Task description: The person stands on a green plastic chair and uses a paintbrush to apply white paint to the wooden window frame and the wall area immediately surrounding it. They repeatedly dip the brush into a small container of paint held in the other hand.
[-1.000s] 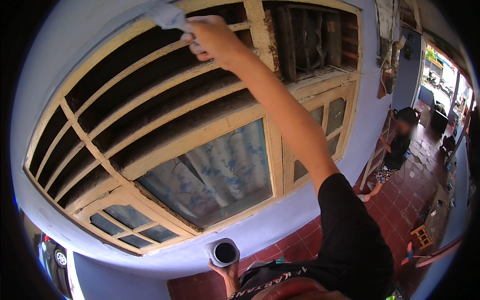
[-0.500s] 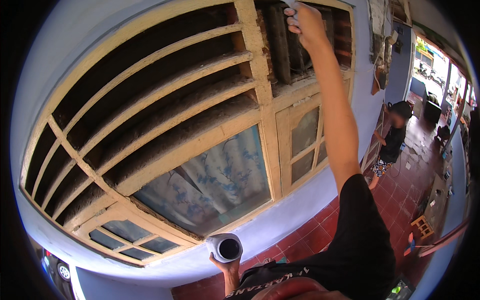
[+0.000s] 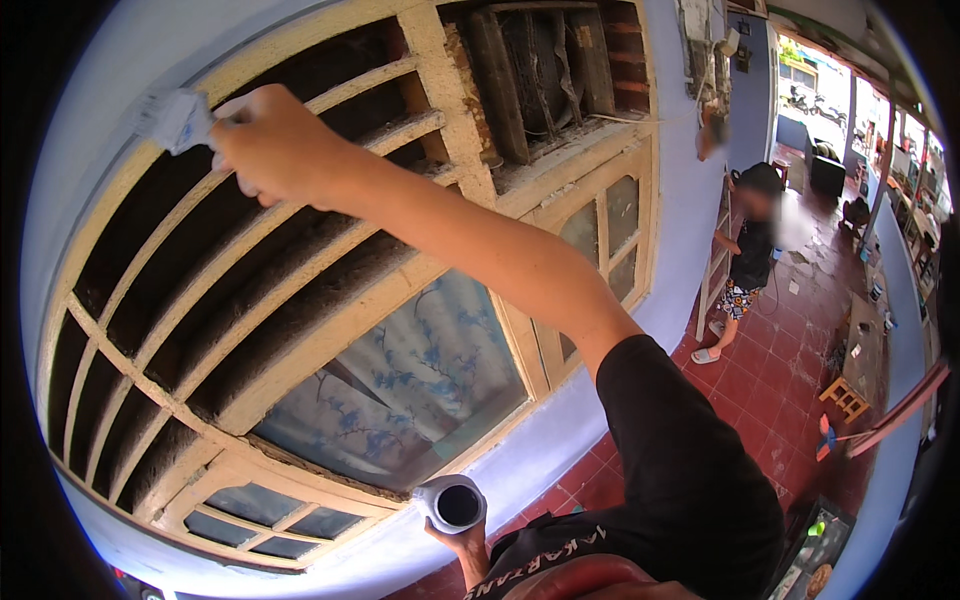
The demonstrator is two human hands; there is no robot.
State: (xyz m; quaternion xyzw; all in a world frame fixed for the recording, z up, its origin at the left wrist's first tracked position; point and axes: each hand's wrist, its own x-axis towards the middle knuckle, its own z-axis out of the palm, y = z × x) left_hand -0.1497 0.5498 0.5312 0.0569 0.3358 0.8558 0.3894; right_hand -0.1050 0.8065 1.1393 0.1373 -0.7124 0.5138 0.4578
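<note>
My right hand (image 3: 272,148) is stretched up to the far left, its fingers closed round a paintbrush (image 3: 178,118) smeared with pale blue-white paint. The bristles are at the pale blue wall (image 3: 90,140), just by the upper edge of the cream window frame (image 3: 243,66); whether they touch it I cannot tell. Low down in front of me, my left hand (image 3: 468,540) grips a paint-smeared pale cup (image 3: 431,492). Its round mouth faces me and looks dark inside.
Dusty wooden slats (image 3: 280,215) fill the upper window above a curtained pane (image 3: 400,380). Further right a person (image 3: 752,235) stands by a ladder (image 3: 712,275) on red floor tiles (image 3: 745,385). A small wooden stool (image 3: 845,398) and a bench (image 3: 862,335) stand beyond.
My right hand has swung with the brush from the top of the right-hand opening across to the wall at the frame's upper left. My left hand still holds the cup low down.
</note>
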